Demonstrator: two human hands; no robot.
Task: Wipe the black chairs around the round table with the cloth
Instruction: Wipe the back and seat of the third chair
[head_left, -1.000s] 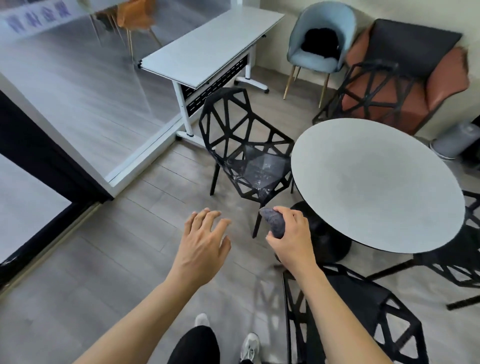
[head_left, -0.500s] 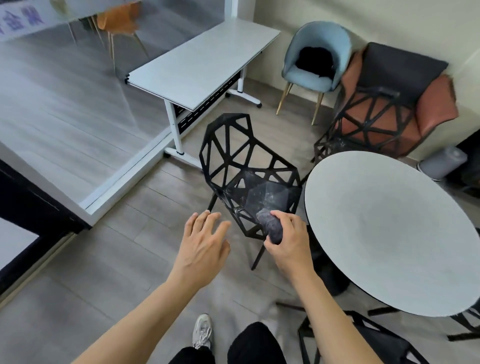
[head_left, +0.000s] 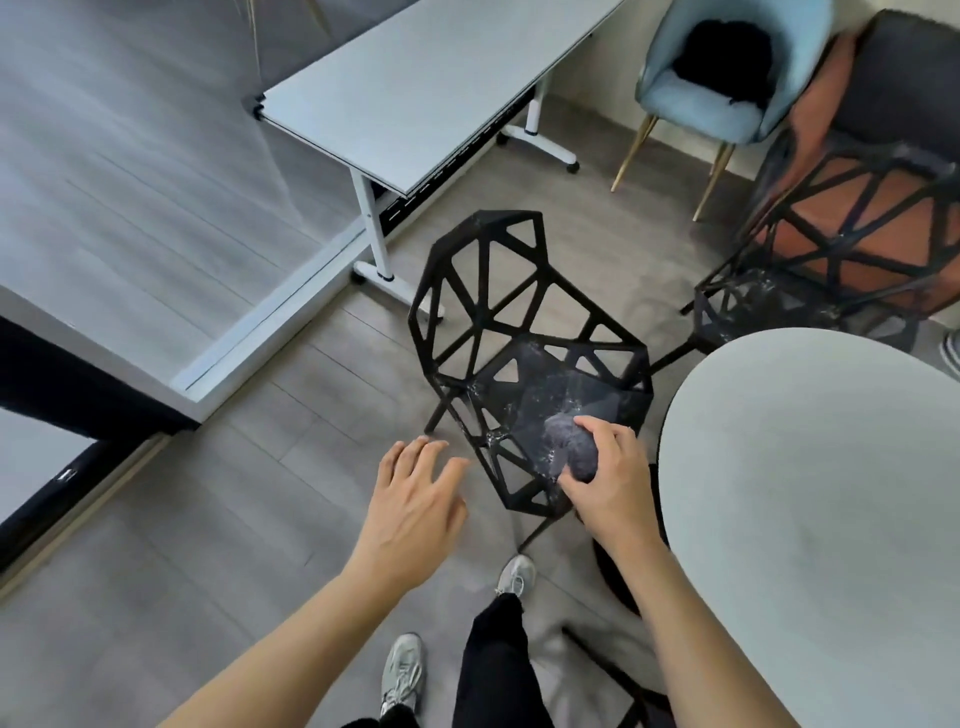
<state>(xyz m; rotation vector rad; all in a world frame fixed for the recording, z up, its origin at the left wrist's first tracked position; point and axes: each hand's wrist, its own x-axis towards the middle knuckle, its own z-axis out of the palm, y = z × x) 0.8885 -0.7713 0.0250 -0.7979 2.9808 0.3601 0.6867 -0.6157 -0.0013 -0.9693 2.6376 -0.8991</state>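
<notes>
Cloth (head_left: 574, 451), a second ago short of chair (head_left: 524, 358), now on seat, pinched by right hand (head_left: 605, 486). Left hand (head_left: 413, 512) spread, empty. Wiping begun; other chairs pending.

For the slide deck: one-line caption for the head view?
Right hand holds the cloth over a black chair's seat; left hand open.

Chair (head_left: 524, 358) left of round table (head_left: 821, 493), desk (head_left: 415, 88) behind
</notes>
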